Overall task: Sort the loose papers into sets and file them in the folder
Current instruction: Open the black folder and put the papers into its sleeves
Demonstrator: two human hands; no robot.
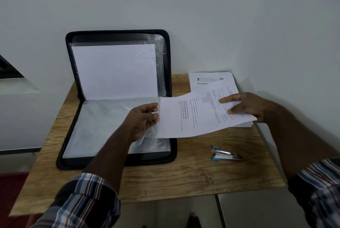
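Right hand pinches sheet; left hand pinches sleeve open. I expect the limp corner may snag there.

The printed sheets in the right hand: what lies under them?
Under the printed sheets held by the right hand lie a paper stack and the wooden table; the stack's lower pages are covered.

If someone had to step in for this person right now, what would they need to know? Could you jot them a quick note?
Left hand pinches the edge of a clear sleeve in the open folder.
Right hand holds a printed sheet, its left edge at the sleeve.
Remaining papers lie stacked at the table's back right; stapler in front of them.
Done: the upright sleeve already holds paper.
Left: slide this sheet in, then sort and file the stack.
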